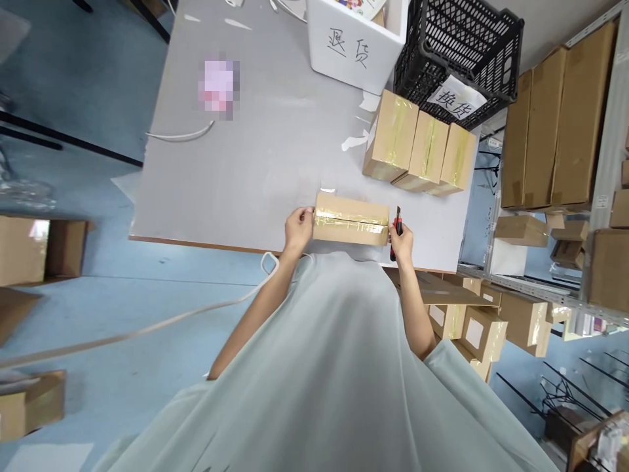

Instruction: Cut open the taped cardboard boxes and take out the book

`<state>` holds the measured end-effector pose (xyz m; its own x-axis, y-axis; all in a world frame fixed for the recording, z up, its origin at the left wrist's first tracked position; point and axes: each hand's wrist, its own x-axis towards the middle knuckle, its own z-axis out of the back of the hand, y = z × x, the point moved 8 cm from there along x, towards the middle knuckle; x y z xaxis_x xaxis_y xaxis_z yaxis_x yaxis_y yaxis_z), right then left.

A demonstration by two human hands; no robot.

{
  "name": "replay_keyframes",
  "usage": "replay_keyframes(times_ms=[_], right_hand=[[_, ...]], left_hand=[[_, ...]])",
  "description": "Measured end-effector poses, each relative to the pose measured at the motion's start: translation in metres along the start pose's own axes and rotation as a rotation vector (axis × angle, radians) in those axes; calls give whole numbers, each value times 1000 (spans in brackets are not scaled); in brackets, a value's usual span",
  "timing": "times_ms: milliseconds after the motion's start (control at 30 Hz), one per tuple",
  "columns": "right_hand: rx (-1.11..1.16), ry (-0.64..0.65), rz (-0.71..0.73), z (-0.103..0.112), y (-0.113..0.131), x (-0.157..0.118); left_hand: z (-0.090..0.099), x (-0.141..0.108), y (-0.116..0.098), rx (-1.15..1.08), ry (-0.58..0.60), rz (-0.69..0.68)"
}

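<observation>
A small brown cardboard box (351,219) lies at the table's front edge, with shiny yellowish tape along its top and a dark slit line in the tape. My left hand (299,231) is closed at the box's left end, its fingers pressed to the side. At the right end, my right hand (401,241) is closed around a red and black box cutter (397,229), which points away from me, and its fingertips touch the box.
Three taped boxes (427,147) stand in a row at the table's (236,177) right, below a black crate (462,59) and a white bin (354,52). A blurred pink item (219,86) and a white cable are at left. Shelves with cartons (560,124) stand at right.
</observation>
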<state>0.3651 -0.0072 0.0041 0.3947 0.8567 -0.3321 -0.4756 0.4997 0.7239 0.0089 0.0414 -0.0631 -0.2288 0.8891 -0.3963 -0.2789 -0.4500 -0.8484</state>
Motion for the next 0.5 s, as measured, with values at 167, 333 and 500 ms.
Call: replay_keyframes(times_ms=[167,333,500], right_hand=[[22,-42,-106,1,0,-4],[139,2,-159,-3,-1,-7],[265,37,-150,-10,-8,-7]], left_hand=[[17,-31,-24,49,-38,82],[14,-40,-33,83,-54,186],[12,-35,-35,-31,-72,130]])
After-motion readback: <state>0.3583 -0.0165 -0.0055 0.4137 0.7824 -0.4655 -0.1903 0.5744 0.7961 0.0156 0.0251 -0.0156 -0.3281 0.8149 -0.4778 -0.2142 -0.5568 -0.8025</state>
